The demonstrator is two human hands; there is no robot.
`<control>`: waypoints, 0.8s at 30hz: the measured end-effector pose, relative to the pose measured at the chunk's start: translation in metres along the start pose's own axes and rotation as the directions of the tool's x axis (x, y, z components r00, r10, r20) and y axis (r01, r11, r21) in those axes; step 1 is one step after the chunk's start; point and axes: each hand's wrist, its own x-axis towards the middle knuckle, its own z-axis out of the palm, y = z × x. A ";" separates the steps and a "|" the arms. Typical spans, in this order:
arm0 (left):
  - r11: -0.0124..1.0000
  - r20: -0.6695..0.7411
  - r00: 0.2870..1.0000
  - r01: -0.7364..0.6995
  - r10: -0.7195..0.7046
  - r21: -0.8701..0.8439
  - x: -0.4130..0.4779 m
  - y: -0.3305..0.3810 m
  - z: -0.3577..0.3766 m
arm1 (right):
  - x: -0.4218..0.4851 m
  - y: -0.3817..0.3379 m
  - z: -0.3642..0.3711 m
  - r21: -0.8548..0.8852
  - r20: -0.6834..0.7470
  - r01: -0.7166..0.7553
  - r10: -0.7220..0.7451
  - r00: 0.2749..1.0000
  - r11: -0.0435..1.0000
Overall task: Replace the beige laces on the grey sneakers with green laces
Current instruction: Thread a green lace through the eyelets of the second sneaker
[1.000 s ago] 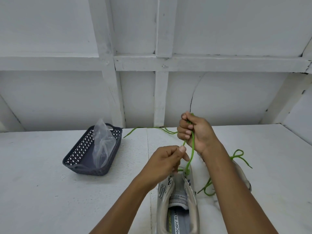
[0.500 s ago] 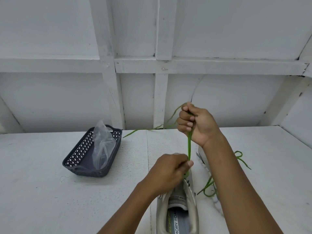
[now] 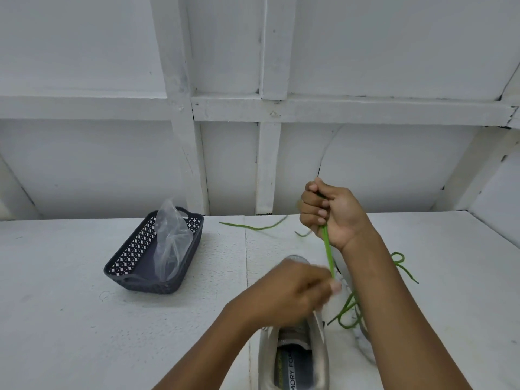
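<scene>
A grey sneaker [image 3: 295, 358] lies at the bottom centre, heel toward me, its front covered by my left hand [image 3: 292, 291]. That hand is blurred, and its fingertips pinch the green lace [image 3: 327, 253] low down, just above the shoe. My right hand [image 3: 332, 213] is raised above the shoe and grips the same lace in a fist, holding it taut. The lace's loose end trails left across the table behind my hands. A second grey sneaker [image 3: 363, 333], threaded with another green lace [image 3: 349, 311], lies mostly hidden behind my right forearm.
A dark perforated plastic basket [image 3: 135, 260] stands at the left with a clear plastic bag [image 3: 171, 243] upright in it. The white table [image 3: 84, 333] meets a white framed wall at the back, and a side wall rises at the far right.
My right hand has risen, drawing the green lace up taut. My left hand slid down the lace to the shoe's front. The loose end on the table shifted.
</scene>
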 end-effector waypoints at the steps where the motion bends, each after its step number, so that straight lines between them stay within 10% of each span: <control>1: 0.994 0.144 0.988 -0.061 0.048 0.088 -0.004 0.003 0.001 | 0.001 -0.002 -0.002 0.009 -0.005 -0.003 0.003 1.000 1.000; 3: 0.992 0.246 0.969 -0.066 0.038 0.104 -0.007 0.005 -0.003 | 0.002 -0.002 -0.003 0.011 -0.013 -0.011 0.011 1.000 1.000; 9: 0.934 -0.134 0.956 0.217 -0.263 -0.283 0.012 0.001 -0.019 | 0.002 0.014 0.004 -0.064 0.024 -0.032 0.033 0.999 0.997; 14: 0.958 -0.187 0.967 0.118 -0.170 -0.260 0.010 0.012 -0.001 | 0.000 0.014 0.004 -0.059 0.031 -0.042 0.044 0.999 0.997; 20: 0.996 0.466 0.884 -0.062 0.024 0.067 -0.009 0.027 -0.015 | 0.003 0.000 -0.002 -0.018 0.012 -0.044 0.045 0.999 0.999; 24: 0.969 0.263 0.960 0.151 -0.096 -0.198 -0.003 0.018 -0.031 | 0.000 0.007 0.002 -0.082 0.027 -0.029 0.031 0.999 0.996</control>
